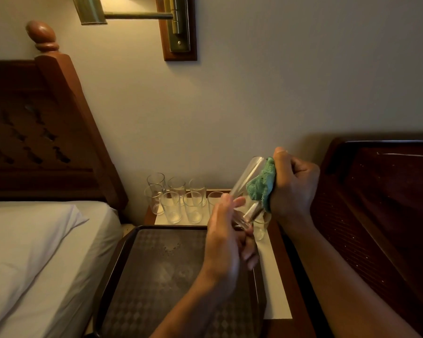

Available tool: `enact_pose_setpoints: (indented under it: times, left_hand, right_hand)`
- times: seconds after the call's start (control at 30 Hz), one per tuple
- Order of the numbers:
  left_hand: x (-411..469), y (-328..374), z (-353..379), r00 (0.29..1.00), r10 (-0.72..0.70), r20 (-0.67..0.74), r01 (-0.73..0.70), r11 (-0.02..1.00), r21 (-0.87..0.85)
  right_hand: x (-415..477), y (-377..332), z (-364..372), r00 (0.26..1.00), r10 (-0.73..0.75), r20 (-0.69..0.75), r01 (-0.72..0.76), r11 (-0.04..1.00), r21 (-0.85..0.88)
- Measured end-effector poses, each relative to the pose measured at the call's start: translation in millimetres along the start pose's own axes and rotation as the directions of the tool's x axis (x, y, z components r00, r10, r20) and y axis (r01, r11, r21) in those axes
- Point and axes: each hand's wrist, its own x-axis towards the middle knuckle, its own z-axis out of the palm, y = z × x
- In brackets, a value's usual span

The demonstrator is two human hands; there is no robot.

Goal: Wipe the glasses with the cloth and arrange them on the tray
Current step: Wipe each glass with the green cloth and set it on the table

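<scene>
My left hand (226, 236) grips the base of a clear tall glass (246, 180), tilted with its mouth up and to the right. My right hand (292, 185) clutches a teal cloth (260, 185) and presses it against the glass's side near the rim. Both hands hover above the far right corner of a dark patterned tray (156, 264), which carries no glasses. Several clear glasses (181, 201) stand in rows on the nightstand behind the tray. One more glass (260, 226) stands to the right of the tray, partly hidden by my hands.
The wooden nightstand (291, 276) has a white top and sits between a bed with white linen (39, 252) on the left and a dark wooden headboard (381, 203) on the right. A brass wall lamp (176, 23) hangs above.
</scene>
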Motion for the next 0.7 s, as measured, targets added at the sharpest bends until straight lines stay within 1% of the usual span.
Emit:
enact_pose_setpoints:
  times: [0.03, 0.07, 0.1, 0.13, 0.17, 0.2, 0.23, 0.3, 0.33, 0.37, 0.4, 0.43, 0.47, 0.5, 0.53, 0.57, 0.6, 0.63, 0.67, 0.7]
  left_hand:
    - [-0.9, 5.1, -1.8, 0.989, -0.135, 0.060, 0.143, 0.979, -0.145]
    - [-1.7, 10.1, -4.0, 0.956, -0.243, 0.167, 0.284, 0.911, -0.299]
    - [-2.2, 14.1, -6.5, 0.908, -0.306, 0.287, 0.408, 0.803, -0.434]
    - [-3.1, 16.5, -8.1, 0.866, -0.331, 0.375, 0.492, 0.699, -0.520]
    - [-3.5, 18.2, -8.6, 0.842, -0.336, 0.422, 0.532, 0.643, -0.550]
    - [-3.8, 18.7, -8.0, 0.834, -0.344, 0.431, 0.544, 0.646, -0.536]
    - [-3.8, 17.3, -6.5, 0.845, -0.360, 0.396, 0.525, 0.698, -0.487]
    - [-2.8, 10.9, -3.1, 0.910, -0.345, 0.228, 0.400, 0.875, -0.273]
    - [-2.5, 6.4, -1.3, 0.953, -0.271, 0.132, 0.289, 0.947, -0.139]
    - [-3.0, 1.1, 0.1, 0.989, -0.139, 0.042, 0.139, 0.990, 0.005]
    - [-3.6, -4.5, 0.5, 0.999, 0.040, -0.023, -0.035, 0.983, 0.180]
    - [-4.1, -11.1, -0.4, 0.974, 0.225, -0.036, -0.196, 0.907, 0.373]
    - [-3.8, -17.3, -2.6, 0.928, 0.372, -0.008, -0.312, 0.788, 0.530]
    - [-2.7, -22.1, -4.8, 0.887, 0.461, 0.023, -0.371, 0.683, 0.629]
    - [-1.8, -25.1, -6.3, 0.864, 0.503, 0.031, -0.388, 0.626, 0.676]
    - [-0.6, -26.7, -7.2, 0.848, 0.529, 0.023, -0.395, 0.603, 0.693]
    - [-0.1, -26.8, -6.4, 0.841, 0.540, 0.013, -0.405, 0.613, 0.678]
    - [-0.3, -25.5, -4.1, 0.848, 0.529, 0.006, -0.413, 0.656, 0.632]
    - [-1.3, -22.2, -0.4, 0.875, 0.484, -0.005, -0.407, 0.741, 0.534]
    - [-1.9, -18.1, 2.6, 0.914, 0.405, -0.014, -0.368, 0.845, 0.388]
  right_hand:
    - [-0.5, -0.4, -0.9, 1.000, -0.010, 0.007, 0.010, 1.000, 0.009]
    - [-1.2, -1.2, -1.9, 1.000, -0.026, 0.018, 0.026, 1.000, 0.015]
    - [-2.0, -2.0, -3.0, 0.999, -0.042, 0.030, 0.042, 0.999, 0.016]
    - [-2.7, -2.7, -4.0, 0.998, -0.054, 0.041, 0.053, 0.998, 0.018]
    - [-3.1, -3.4, -4.3, 0.997, -0.060, 0.047, 0.059, 0.998, 0.020]
    - [-3.0, -4.0, -4.7, 0.997, -0.060, 0.050, 0.059, 0.998, 0.022]
    - [-2.4, -4.2, -5.2, 0.997, -0.053, 0.051, 0.052, 0.998, 0.022]
    - [0.4, -3.5, -6.8, 0.998, -0.037, 0.046, 0.036, 0.999, 0.018]
    - [1.8, -3.5, -7.4, 0.999, -0.033, 0.043, 0.033, 0.999, 0.008]
    - [2.9, -3.8, -7.9, 0.999, -0.036, 0.039, 0.036, 0.999, -0.008]
    - [3.7, -4.5, -8.0, 0.999, -0.043, 0.032, 0.044, 0.999, -0.029]
    - [4.4, -5.3, -8.4, 0.998, -0.051, 0.022, 0.052, 0.997, -0.050]
    - [4.9, -5.9, -8.5, 0.999, -0.053, 0.011, 0.053, 0.997, -0.063]
    - [5.4, -6.5, -8.1, 0.999, -0.047, 0.004, 0.048, 0.996, -0.070]
    - [5.6, -7.0, -8.0, 0.999, -0.042, 0.002, 0.042, 0.996, -0.075]
    - [5.7, -7.5, -7.4, 0.999, -0.040, 0.005, 0.040, 0.996, -0.079]
    - [5.8, -8.0, -6.8, 0.999, -0.041, 0.007, 0.042, 0.996, -0.084]
    - [5.9, -8.5, -6.3, 0.999, -0.044, 0.008, 0.045, 0.995, -0.088]
    - [6.1, -8.9, -5.9, 0.999, -0.048, 0.009, 0.049, 0.995, -0.089]
    - [6.1, -9.1, -5.6, 0.999, -0.049, 0.010, 0.050, 0.995, -0.085]
